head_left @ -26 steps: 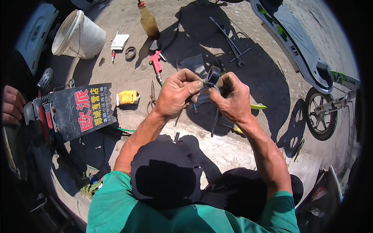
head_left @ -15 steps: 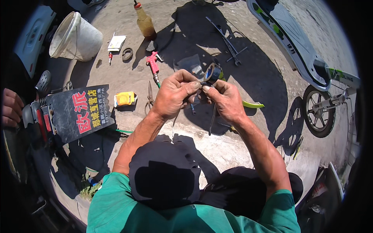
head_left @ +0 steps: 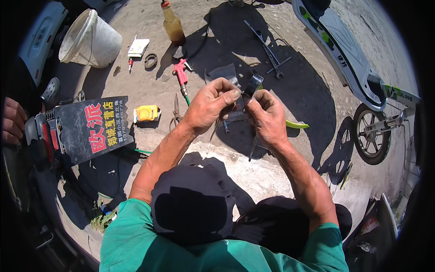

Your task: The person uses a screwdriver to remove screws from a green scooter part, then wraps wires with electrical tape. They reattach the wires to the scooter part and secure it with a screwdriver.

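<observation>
My left hand [head_left: 213, 102] is closed in a pinch on a thin wire [head_left: 211, 141] whose pale end hangs below it. My right hand [head_left: 267, 118] is closed on the wire beside it, where a darker end [head_left: 252, 149] dangles. A black tape roll [head_left: 253, 83] stands up between my fingertips, seemingly attached at the wire. Behind my hands lie a clear plastic bag [head_left: 221, 72] and a yellow-green strip [head_left: 299, 124]. Scissors [head_left: 176, 118] and a pink air blow gun [head_left: 180, 71] on a green hose lie to the left.
A bucket [head_left: 90, 41], bottle [head_left: 172, 25], wrenches [head_left: 272, 56], metal ring [head_left: 151, 61] and yellow box [head_left: 146, 113] are on the concrete. A scooter [head_left: 340, 50] stands right, a vehicle's mudguard [head_left: 72, 136] left. Another person's hand [head_left: 13, 118] is at the far left.
My hands, touching half a second ago, have drawn slightly apart at the fingertips. The tape roll has shifted right and turned between them.
</observation>
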The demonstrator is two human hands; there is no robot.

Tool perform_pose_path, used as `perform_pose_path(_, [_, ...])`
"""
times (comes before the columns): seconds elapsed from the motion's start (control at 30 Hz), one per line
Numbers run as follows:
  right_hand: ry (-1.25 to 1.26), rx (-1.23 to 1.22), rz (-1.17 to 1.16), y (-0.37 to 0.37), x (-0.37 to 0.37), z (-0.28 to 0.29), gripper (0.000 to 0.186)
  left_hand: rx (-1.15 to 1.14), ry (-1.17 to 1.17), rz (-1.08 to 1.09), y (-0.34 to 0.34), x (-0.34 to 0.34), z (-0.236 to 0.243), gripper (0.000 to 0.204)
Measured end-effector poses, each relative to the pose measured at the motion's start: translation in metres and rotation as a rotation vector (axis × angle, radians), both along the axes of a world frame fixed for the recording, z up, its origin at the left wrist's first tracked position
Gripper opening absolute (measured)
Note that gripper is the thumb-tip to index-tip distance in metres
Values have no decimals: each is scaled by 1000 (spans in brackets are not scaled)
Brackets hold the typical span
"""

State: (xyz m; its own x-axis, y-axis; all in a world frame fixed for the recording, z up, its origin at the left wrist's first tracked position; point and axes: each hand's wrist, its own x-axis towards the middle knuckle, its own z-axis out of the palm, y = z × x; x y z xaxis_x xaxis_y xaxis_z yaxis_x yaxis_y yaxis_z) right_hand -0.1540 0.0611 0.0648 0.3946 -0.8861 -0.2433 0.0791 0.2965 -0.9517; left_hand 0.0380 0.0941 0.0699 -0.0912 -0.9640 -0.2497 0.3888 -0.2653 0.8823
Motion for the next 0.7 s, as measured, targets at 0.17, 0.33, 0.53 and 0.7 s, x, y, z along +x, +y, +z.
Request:
perform_pose_path(0.17, [92,33,67,-3,0,16,19,-69,-213,-198,-18,4,21,60])
perform_pose_path(0.33, [-188,289,59,-11,-8,21,16,-57,5,-94,-23,13,27,57])
perform_pose_path(0.53, [-217,333,-1,-10,-6,23,17,-362,-19,-10,-7,-4,9,58])
perform_pose_path(0.7, [-194,304,-55,-18,-10,30,20,-592,-446,90,2,-13,4,53])
